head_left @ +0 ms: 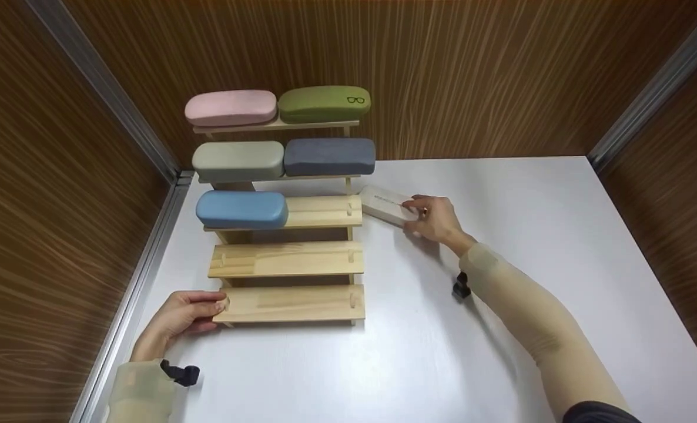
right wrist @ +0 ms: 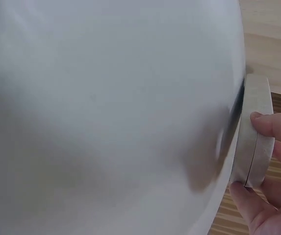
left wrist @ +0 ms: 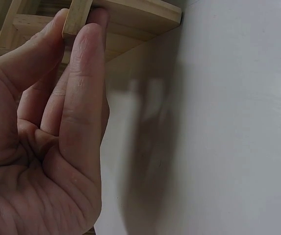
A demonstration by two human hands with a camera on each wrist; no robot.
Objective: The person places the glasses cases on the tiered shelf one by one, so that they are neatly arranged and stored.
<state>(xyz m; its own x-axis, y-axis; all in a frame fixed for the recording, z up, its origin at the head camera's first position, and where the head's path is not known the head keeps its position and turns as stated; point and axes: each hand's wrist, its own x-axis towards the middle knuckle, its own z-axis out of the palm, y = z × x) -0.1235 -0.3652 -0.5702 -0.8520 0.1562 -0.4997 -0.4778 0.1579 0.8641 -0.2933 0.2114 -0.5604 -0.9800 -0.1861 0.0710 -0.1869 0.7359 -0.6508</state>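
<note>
A wooden tiered rack [head_left: 301,302] stands on the white table. My left hand [head_left: 185,314] pinches the left end of its lowest shelf between thumb and fingers, and the left wrist view shows the shelf's edge [left wrist: 76,19] in that grip. To the right of the middle shelf, my right hand [head_left: 436,220] holds a whitish glasses case [head_left: 386,202] by its right end. Small dark lettering runs along the top of this case. In the right wrist view, thumb and fingers pinch the case [right wrist: 250,132] across its side, where a seam line shows.
The top shelf carries a pink case [head_left: 231,107] and a green case [head_left: 325,104] with a glasses drawing. Below are a grey-green case [head_left: 238,160] and a dark grey case [head_left: 329,156]. A blue case [head_left: 243,208] sits left on the middle shelf. Wood-grain walls [head_left: 472,76] enclose the table.
</note>
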